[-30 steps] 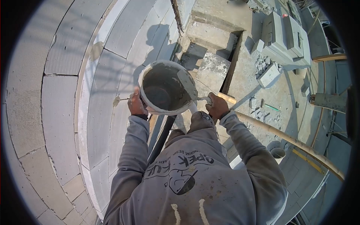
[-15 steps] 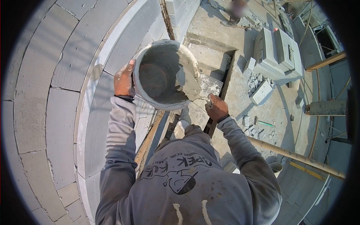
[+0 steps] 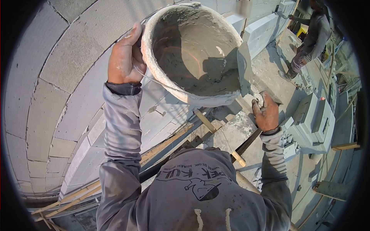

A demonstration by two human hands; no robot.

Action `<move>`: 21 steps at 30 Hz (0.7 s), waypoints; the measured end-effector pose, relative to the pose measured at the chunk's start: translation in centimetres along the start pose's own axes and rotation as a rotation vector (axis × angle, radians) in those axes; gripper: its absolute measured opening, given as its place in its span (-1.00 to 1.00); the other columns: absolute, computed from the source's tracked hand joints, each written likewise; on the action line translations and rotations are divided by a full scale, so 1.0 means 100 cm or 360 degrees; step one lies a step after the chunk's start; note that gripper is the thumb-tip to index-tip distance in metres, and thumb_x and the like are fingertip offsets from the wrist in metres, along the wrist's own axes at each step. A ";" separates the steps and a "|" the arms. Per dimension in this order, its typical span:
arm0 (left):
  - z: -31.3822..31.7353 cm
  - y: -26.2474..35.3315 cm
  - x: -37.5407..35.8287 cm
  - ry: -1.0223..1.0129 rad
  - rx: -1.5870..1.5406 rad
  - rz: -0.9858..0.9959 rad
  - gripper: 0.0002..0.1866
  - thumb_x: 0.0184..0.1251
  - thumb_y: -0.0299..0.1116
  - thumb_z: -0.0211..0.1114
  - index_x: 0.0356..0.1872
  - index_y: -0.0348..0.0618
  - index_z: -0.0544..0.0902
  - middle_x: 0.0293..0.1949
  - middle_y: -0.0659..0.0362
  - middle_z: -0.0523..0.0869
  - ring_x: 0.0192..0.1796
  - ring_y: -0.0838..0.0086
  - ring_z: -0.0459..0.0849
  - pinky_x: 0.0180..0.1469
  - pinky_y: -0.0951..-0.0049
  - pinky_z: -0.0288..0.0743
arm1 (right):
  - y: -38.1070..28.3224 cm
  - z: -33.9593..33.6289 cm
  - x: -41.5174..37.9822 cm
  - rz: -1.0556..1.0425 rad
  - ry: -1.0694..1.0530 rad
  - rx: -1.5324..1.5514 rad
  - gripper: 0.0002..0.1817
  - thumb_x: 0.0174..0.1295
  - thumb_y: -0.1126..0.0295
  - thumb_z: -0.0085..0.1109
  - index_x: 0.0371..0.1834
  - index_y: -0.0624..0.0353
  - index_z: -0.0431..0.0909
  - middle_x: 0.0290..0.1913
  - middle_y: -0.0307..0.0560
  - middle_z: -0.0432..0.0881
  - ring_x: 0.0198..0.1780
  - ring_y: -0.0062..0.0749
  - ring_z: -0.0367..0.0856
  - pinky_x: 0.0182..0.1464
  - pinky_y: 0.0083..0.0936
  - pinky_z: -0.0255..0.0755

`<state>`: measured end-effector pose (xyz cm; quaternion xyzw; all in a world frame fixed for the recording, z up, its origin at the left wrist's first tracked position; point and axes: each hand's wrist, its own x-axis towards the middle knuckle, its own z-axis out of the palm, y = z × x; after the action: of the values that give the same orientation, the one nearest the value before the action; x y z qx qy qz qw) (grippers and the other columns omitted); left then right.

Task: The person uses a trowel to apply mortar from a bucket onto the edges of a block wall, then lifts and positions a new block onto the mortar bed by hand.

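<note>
A round bucket (image 3: 169, 86), its rim crusted with mortar, is held up in front of me and tilted so that its inside shows. Wet grey mortar (image 3: 185, 79) coats its walls and bottom. My left hand (image 3: 125, 57) grips the bucket's left side, with a thin wire handle beside the palm. My right hand (image 3: 266, 112) is closed round the handle of a trowel (image 3: 244, 69), whose blade lies against the right side of the rim.
A block wall (image 3: 77, 57) curves along the left. Another person (image 3: 314, 36) stands at the upper right. Stacked pale blocks (image 3: 314, 119) and rubble lie on the right. Wooden poles (image 3: 169, 142) cross below the bucket.
The bucket appears larger and higher, raised nearer to the camera. The trowel has moved from inside the bucket to its right rim. The view has shifted, showing more of the other person.
</note>
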<state>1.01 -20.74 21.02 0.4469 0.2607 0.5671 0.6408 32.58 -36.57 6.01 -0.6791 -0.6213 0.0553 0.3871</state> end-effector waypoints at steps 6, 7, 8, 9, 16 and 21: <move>-0.035 0.060 -0.024 0.0055 -0.0091 0.0341 -0.71 0.44 -0.30 0.01 -0.13 -0.35 0.55 -0.18 -0.03 0.67 -0.22 0.35 0.71 -0.14 0.34 0.65 | -0.019 0.042 0.042 -0.0710 0.0324 0.0091 -0.61 -0.05 0.51 0.26 -0.10 0.33 0.44 -0.27 0.23 0.59 -0.22 0.14 0.59 -0.20 -0.29 0.51; -0.040 0.065 -0.025 0.0048 -0.0101 0.0353 -0.71 0.44 -0.30 0.01 -0.13 -0.35 0.55 -0.18 -0.03 0.67 -0.22 0.35 0.71 -0.14 0.34 0.65 | -0.015 0.055 0.039 -0.0621 0.0259 0.0194 -0.56 -0.09 0.51 0.27 -0.07 0.31 0.43 -0.25 0.21 0.59 -0.23 0.12 0.60 -0.22 -0.26 0.51; -0.044 0.069 -0.027 -0.0021 -0.0094 0.0369 -0.72 0.42 -0.31 0.03 -0.15 -0.35 0.57 -0.19 -0.03 0.67 -0.21 0.35 0.71 -0.14 0.34 0.65 | -0.013 0.068 0.032 -0.0475 0.0126 0.0065 -0.54 -0.11 0.51 0.27 -0.05 0.28 0.43 -0.22 0.20 0.59 -0.25 0.12 0.60 -0.22 -0.23 0.51; -0.046 0.070 -0.029 -0.0082 -0.0084 0.0377 -0.74 0.41 -0.32 0.05 -0.16 -0.34 0.58 -0.19 -0.03 0.68 -0.20 0.35 0.71 -0.14 0.34 0.65 | -0.006 0.081 0.024 -0.0487 0.0075 0.0051 -0.53 -0.11 0.50 0.26 -0.03 0.26 0.43 -0.21 0.20 0.58 -0.25 0.13 0.60 -0.22 -0.22 0.51; -0.052 0.061 -0.027 -0.0017 0.0230 0.0419 -0.68 0.40 -0.27 0.07 -0.10 -0.37 0.58 -0.21 -0.05 0.67 -0.21 0.35 0.70 -0.15 0.38 0.63 | 0.013 0.112 -0.028 -0.0108 -0.0388 -0.0424 -0.51 -0.04 0.33 0.22 0.03 0.16 0.43 -0.15 0.21 0.56 -0.29 0.13 0.59 -0.27 -0.14 0.49; -0.052 0.058 -0.020 0.0444 0.0458 0.0595 -0.57 0.42 -0.19 0.02 0.00 -0.43 0.51 -0.15 -0.08 0.64 -0.17 0.33 0.67 -0.05 0.35 0.56 | 0.066 0.094 -0.065 0.0120 -0.0504 -0.0499 -0.60 -0.09 0.35 0.19 -0.11 0.14 0.47 -0.39 0.16 0.59 -0.31 0.07 0.60 -0.25 -0.16 0.49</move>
<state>-6.69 -21.49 23.26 0.4913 0.3374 0.6887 0.4129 31.20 -37.60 -7.08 -0.7365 -0.6495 0.0784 0.1721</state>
